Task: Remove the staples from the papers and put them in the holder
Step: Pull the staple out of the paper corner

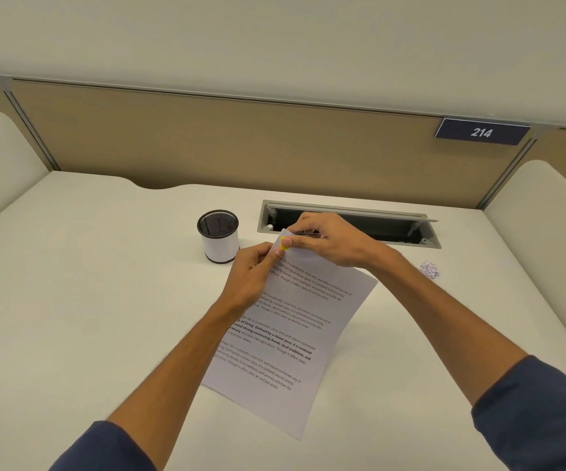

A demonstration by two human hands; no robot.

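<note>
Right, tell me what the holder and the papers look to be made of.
Holder: likely black metal mesh, judging by the fine perforated rim, with a smooth white wrap, possibly paper or plastic. Papers: thin matte white printed sheets, curling at the held corner.

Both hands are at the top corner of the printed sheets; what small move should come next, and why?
Probably pry the staple out. The left hand pinches the papers at the corner while the right hand works a yellow-tipped tool there; the holder waits beside it.

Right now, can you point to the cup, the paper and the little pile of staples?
cup (221, 244), head view, its white side
paper (274, 362), head view, its printed middle
pile of staples (430, 269), head view, its middle
</note>
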